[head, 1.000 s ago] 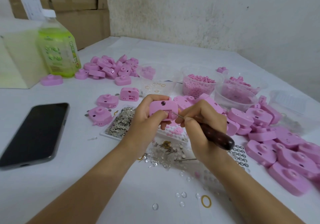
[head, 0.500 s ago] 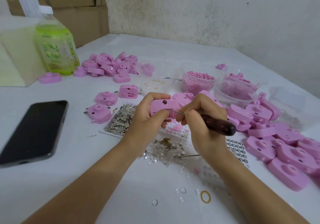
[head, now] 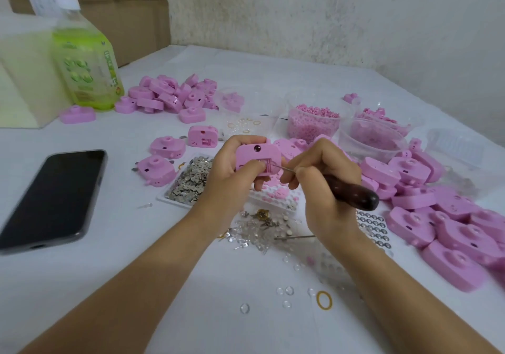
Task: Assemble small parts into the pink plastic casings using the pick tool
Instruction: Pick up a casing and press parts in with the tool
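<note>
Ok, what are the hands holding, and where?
The left hand grips a pink casing by its left end; the right hand holds the pick tool at the front of its dark handle.

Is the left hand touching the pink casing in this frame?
Touching. The head view shows the left hand gripping the pink casing, thumb pressed on its front.
</note>
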